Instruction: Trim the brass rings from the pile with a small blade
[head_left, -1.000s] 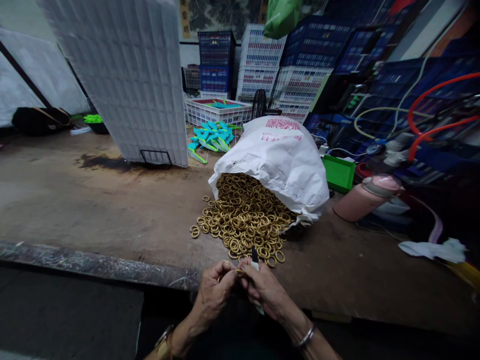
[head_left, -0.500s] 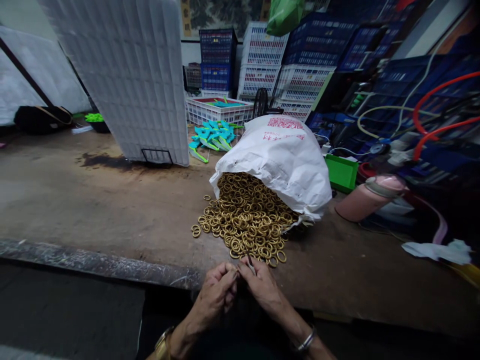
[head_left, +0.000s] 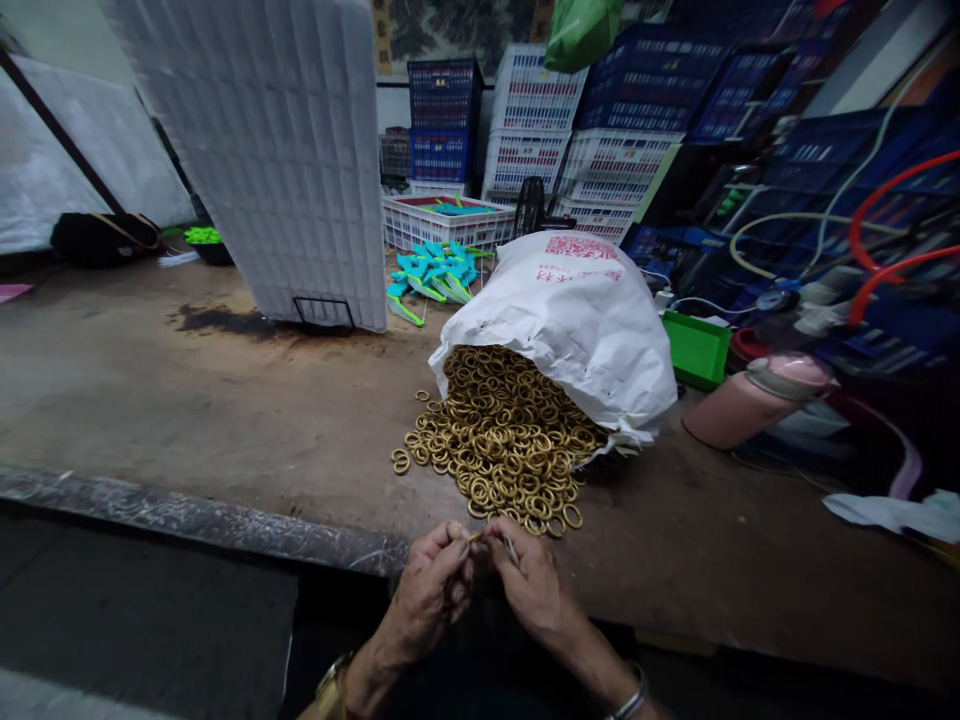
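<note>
My left hand is closed in a pinch on a gold-coloured ring, whose edge shows between the fingertips. Close beside it, my right hand is curled round a slim grey metal tool; most of the tool is hidden, so its kind is unclear. The right fingertips come up to the ring's other side. Just beyond both hands lies a heap of gold-coloured rings, spilling from the mouth of a white woven sack with red print.
The wooden table's worn front edge runs below the hands. A tall pale ribbed panel stands left, near turquoise and green plastic pieces. At right are a green tray and a pink cylinder. Crates are stacked behind.
The whole view has shifted slightly, with things appearing further right. My fingertips have parted a little, and the ring's edge shows more clearly. The tool in my right hand has tilted down.
</note>
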